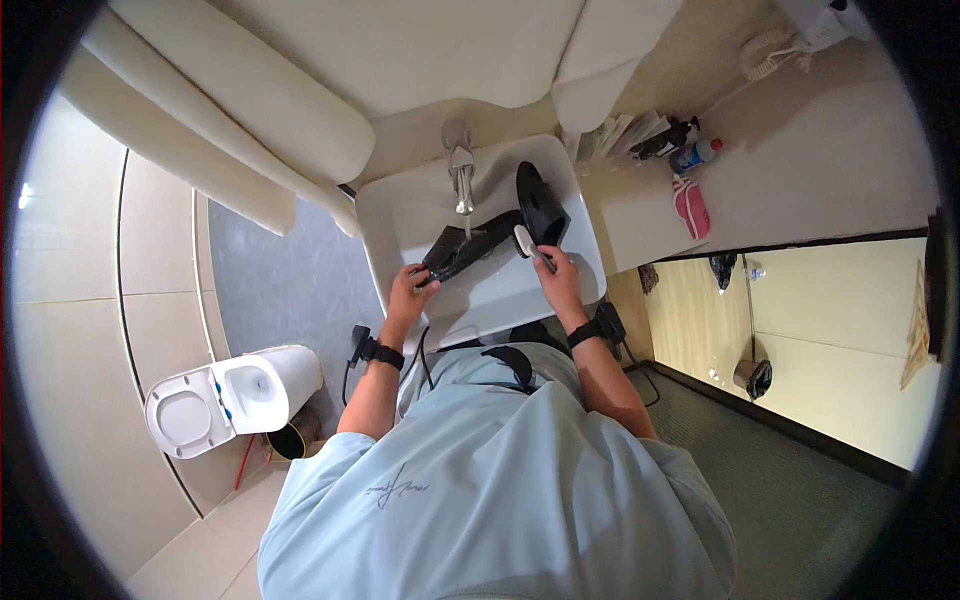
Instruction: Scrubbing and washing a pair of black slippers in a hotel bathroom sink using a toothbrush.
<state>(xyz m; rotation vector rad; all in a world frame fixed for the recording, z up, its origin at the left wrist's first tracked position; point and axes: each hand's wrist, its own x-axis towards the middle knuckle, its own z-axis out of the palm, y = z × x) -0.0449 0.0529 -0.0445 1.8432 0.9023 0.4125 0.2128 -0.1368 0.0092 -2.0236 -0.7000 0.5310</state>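
Note:
My left hand (412, 291) grips one end of a wet black slipper (480, 244) that lies slantwise in a white washbasin (390, 217). Water runs onto this slipper from the chrome faucet (461, 176) above it. In my right hand (561, 281) is a scrubbing brush (526, 241) with a pale back and dark bristles. Its head is just right of the wet slipper's far end, over the basin. A second black slipper (538, 199) leans along the basin's right side, beyond my right hand.
A counter (810, 172) on the right carries a pink-and-white brush or sponge (690, 206) and bottles (694, 155). White padded panels (450, 52) hang behind the basin. At lower left stands a toilet (262, 390) with its lid raised, beside a waste bin (289, 441).

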